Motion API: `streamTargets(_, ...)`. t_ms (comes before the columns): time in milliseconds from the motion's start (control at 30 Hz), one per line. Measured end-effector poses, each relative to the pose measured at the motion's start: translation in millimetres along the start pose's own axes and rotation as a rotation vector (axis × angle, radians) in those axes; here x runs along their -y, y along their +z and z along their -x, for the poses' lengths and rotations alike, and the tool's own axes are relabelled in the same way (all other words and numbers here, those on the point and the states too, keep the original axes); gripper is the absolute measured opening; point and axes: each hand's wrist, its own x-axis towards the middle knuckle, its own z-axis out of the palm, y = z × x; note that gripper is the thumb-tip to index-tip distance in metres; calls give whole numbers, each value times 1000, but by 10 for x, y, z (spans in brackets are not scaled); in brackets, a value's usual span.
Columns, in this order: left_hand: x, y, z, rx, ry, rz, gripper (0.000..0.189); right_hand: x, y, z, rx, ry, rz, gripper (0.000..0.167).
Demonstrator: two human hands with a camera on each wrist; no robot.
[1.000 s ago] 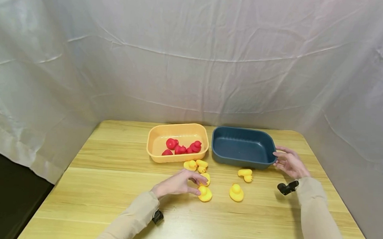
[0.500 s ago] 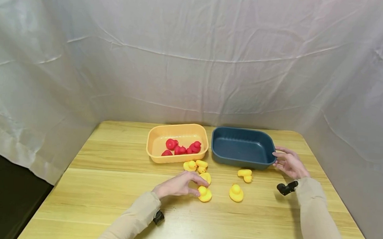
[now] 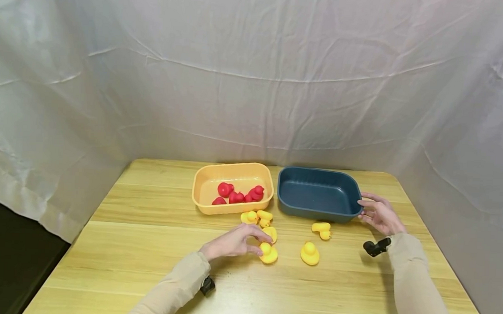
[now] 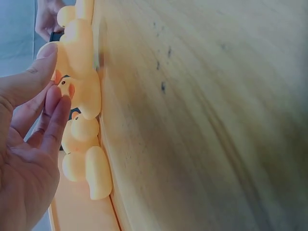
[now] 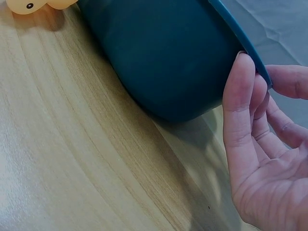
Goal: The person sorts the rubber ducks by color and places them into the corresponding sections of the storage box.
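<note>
In the head view my left hand point(image 3: 235, 241) reaches from the left over two yellow rubber ducks. Its thumb tip is right at the head of the nearer duck point(image 3: 269, 254), and its forefinger overlaps the duck behind it point(image 3: 270, 233). A gap shows between thumb and fingers in the left wrist view, with the duck point(image 4: 86, 94) at the fingertips. My right hand point(image 3: 381, 215) pinches the right end of the dark blue basin point(image 3: 316, 213); in the right wrist view its fingers press under the basin's rim point(image 5: 236, 33), with another digit on the far side.
Left of the blue basin stands a pale orange basin point(image 3: 234, 168) holding several red ducks point(image 3: 237, 197). Two yellow ducks point(image 3: 249, 217) lie by its front edge. Farther right are an upright duck point(image 3: 310, 254) and a tipped one point(image 3: 322, 229). Grey-white curtains point(image 3: 275, 106) surround the table.
My left fingers have shifted slightly over the two ducks, the forefinger dipping and lifting a little. The right hand and both basins stay in place.
</note>
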Motion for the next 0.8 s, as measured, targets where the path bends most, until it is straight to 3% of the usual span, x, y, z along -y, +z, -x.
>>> streamTargets(367,-4,-47,34,-99,120,8,42,9,-4,10,-15,1,23,22)
streamTargets(800,-79,-152,11,-164,156,-18,43,7,11,17,-20,-4,34,21)
